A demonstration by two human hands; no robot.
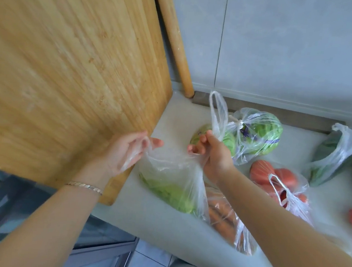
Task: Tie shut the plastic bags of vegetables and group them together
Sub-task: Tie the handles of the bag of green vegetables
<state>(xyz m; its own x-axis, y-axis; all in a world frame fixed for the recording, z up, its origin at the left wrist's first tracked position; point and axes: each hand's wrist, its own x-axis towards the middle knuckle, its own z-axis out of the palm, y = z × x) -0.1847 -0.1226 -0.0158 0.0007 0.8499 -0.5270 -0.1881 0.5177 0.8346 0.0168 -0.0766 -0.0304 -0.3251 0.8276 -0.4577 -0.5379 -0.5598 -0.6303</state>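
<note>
The person holds a thin, crinkled clear plastic bag (167,175) by its two handles over the pale, matte worktop (152,223), near its left edge. The left hand (124,152) is curled, its fingers pinching one stretched handle; the right hand (209,151) is closed round the other handle, whose limp loop (217,113) stands up above the fist. Between them the mouth of the bag is pulled taut and open. Inside, pale green leafy lettuce (172,194) sags at the bottom, which rests on the worktop. A slim metal bracelet (85,187) circles the left wrist.

Just beside this bag, under the right forearm, lies a bag of long orange carrots (225,220), its film wrinkled and glossy. Towards the back edge of the worktop sits a knotted bag with a round green cabbage (260,134), touching another greenish head (225,139) partly hidden by the right hand. To the right, a tied bag of smooth red tomatoes (279,180) lies with its thin handles twisted. Near the right edge is a bag of dark green leaves (328,159).

A large bamboo board (70,70), fine-grained and scratched, leans up at the left, with a round wooden rolling pin (174,39) standing against the grey tiled wall (295,48) behind it.
</note>
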